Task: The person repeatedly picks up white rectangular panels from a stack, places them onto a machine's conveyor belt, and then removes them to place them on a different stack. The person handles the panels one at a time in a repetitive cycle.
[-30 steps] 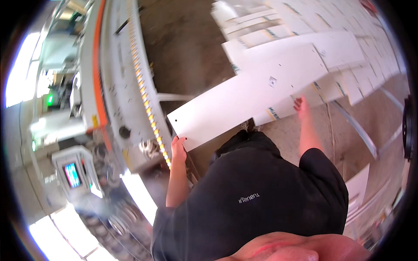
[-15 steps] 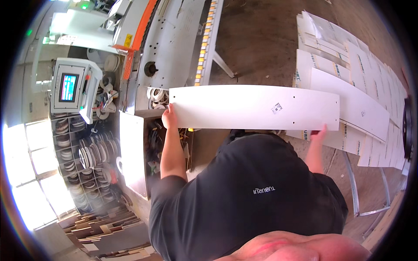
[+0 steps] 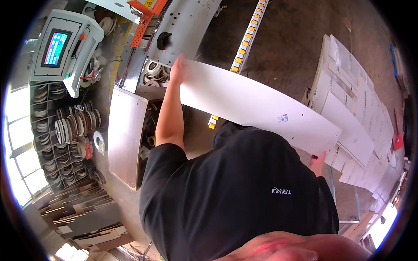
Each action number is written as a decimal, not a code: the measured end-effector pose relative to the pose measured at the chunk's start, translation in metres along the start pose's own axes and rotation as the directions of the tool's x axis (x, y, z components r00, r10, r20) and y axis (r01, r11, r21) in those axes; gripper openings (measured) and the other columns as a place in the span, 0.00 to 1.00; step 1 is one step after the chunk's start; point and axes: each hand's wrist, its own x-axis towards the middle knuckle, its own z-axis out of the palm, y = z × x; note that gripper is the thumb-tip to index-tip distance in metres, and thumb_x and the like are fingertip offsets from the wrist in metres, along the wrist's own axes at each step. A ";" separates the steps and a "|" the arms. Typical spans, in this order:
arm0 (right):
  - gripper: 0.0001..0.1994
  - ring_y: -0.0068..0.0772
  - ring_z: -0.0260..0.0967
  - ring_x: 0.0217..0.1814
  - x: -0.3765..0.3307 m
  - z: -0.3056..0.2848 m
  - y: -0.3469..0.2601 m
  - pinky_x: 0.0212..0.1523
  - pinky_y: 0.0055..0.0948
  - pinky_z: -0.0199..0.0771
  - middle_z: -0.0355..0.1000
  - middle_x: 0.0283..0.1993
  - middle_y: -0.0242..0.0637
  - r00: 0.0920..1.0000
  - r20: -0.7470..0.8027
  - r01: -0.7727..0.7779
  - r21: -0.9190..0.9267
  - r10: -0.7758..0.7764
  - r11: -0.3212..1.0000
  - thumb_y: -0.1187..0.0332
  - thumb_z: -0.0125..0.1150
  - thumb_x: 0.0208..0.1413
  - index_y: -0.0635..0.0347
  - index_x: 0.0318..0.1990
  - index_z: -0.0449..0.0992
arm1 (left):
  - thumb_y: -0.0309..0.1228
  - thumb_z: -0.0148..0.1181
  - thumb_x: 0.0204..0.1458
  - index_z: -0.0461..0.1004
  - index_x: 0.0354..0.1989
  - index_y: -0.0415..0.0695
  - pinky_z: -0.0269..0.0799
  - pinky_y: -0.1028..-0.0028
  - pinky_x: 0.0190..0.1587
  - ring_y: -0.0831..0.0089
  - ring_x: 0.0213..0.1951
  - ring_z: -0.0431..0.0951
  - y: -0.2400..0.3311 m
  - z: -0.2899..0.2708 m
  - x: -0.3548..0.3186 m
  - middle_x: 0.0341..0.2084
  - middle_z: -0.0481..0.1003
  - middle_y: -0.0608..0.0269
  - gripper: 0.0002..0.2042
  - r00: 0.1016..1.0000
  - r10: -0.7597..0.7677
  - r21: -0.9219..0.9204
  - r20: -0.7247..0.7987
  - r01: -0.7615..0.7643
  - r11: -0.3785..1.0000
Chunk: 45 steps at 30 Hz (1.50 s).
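Fingers [image 3: 177,69] on long white panel [image 3: 261,108]

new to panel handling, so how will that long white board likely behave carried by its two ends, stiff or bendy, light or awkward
The long white board probably stays fairly stiff: held only by the left hand and right hand at its ends, it shows no clear sag, though the lens bends edges. Its length likely makes it awkward to swing near the machine. The smooth face may be slippery.
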 end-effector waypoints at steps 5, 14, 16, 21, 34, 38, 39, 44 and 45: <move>0.23 0.32 0.70 0.62 -0.004 -0.022 0.013 0.57 0.32 0.76 0.71 0.62 0.31 0.986 0.159 0.078 -0.131 -0.056 0.988 0.50 0.51 0.72 0.52 0.67 0.66 | 0.32 0.64 0.56 0.68 0.67 0.45 0.70 0.66 0.62 0.55 0.61 0.75 0.016 -0.016 -0.011 0.61 0.75 0.51 0.28 0.993 -0.106 -0.109 0.052 0.112 0.988; 0.23 0.34 0.73 0.58 -0.027 0.047 0.019 0.56 0.35 0.77 0.75 0.59 0.31 0.996 0.090 0.005 0.091 -0.013 0.996 0.48 0.55 0.69 0.51 0.64 0.70 | 0.28 0.64 0.60 0.78 0.52 0.35 0.77 0.74 0.48 0.72 0.41 0.82 -0.048 -0.067 -0.178 0.42 0.82 0.59 0.14 0.867 -0.420 -0.246 -0.268 0.360 0.900; 0.23 0.34 0.73 0.59 -0.039 0.071 0.023 0.56 0.36 0.78 0.74 0.60 0.33 0.990 0.141 0.005 0.081 -0.016 0.997 0.49 0.56 0.69 0.52 0.63 0.71 | 0.31 0.64 0.61 0.75 0.55 0.35 0.77 0.73 0.45 0.72 0.39 0.81 -0.046 -0.040 -0.182 0.42 0.80 0.59 0.17 0.817 -0.536 -0.464 -0.213 0.398 0.791; 0.21 0.31 0.75 0.54 -0.046 0.132 0.047 0.52 0.35 0.79 0.77 0.54 0.32 0.971 0.199 -0.139 0.028 0.131 0.990 0.50 0.60 0.67 0.54 0.58 0.73 | 0.31 0.61 0.63 0.67 0.60 0.41 0.77 0.68 0.40 0.70 0.43 0.79 0.036 0.040 -0.163 0.47 0.76 0.61 0.19 0.810 -0.550 -0.809 0.203 0.455 0.372; 0.20 0.26 0.77 0.53 -0.163 0.241 0.086 0.44 0.32 0.82 0.79 0.52 0.30 0.782 0.454 -0.345 -0.257 0.428 0.903 0.52 0.61 0.67 0.54 0.58 0.72 | 0.30 0.61 0.60 0.38 0.79 0.49 0.70 0.70 0.35 0.74 0.39 0.72 0.012 0.023 -0.041 0.49 0.73 0.60 0.44 0.706 -0.703 -0.837 -0.085 0.332 0.435; 0.19 0.27 0.77 0.54 -0.171 0.265 0.097 0.44 0.31 0.83 0.79 0.52 0.31 0.740 0.409 -0.425 -0.330 0.534 0.843 0.54 0.60 0.68 0.55 0.58 0.72 | 0.32 0.59 0.62 0.33 0.80 0.56 0.68 0.71 0.31 0.74 0.36 0.71 0.034 0.013 -0.028 0.45 0.74 0.62 0.45 0.675 -0.736 -0.873 -0.049 0.329 0.360; 0.19 0.27 0.77 0.53 -0.168 0.267 0.100 0.44 0.30 0.83 0.79 0.52 0.32 0.707 0.413 -0.453 -0.359 0.574 0.816 0.54 0.60 0.68 0.55 0.58 0.72 | 0.32 0.58 0.63 0.33 0.80 0.58 0.68 0.71 0.31 0.74 0.36 0.71 0.034 0.013 -0.026 0.45 0.75 0.62 0.44 0.676 -0.735 -0.882 -0.059 0.309 0.356; 0.19 0.26 0.77 0.53 -0.187 0.287 0.096 0.45 0.27 0.82 0.79 0.50 0.32 0.757 0.350 -0.410 -0.403 0.551 0.818 0.55 0.62 0.67 0.56 0.57 0.73 | 0.31 0.57 0.63 0.35 0.80 0.58 0.67 0.72 0.29 0.76 0.35 0.72 0.034 0.004 -0.016 0.43 0.76 0.63 0.42 0.672 -0.739 -0.914 -0.047 0.269 0.302; 0.19 0.26 0.77 0.53 -0.190 0.292 0.094 0.45 0.26 0.82 0.79 0.50 0.31 0.768 0.341 -0.402 -0.402 0.542 0.823 0.55 0.62 0.67 0.56 0.57 0.74 | 0.30 0.57 0.64 0.36 0.80 0.58 0.67 0.72 0.29 0.76 0.34 0.72 0.030 0.005 -0.014 0.43 0.76 0.63 0.42 0.673 -0.738 -0.922 -0.051 0.253 0.295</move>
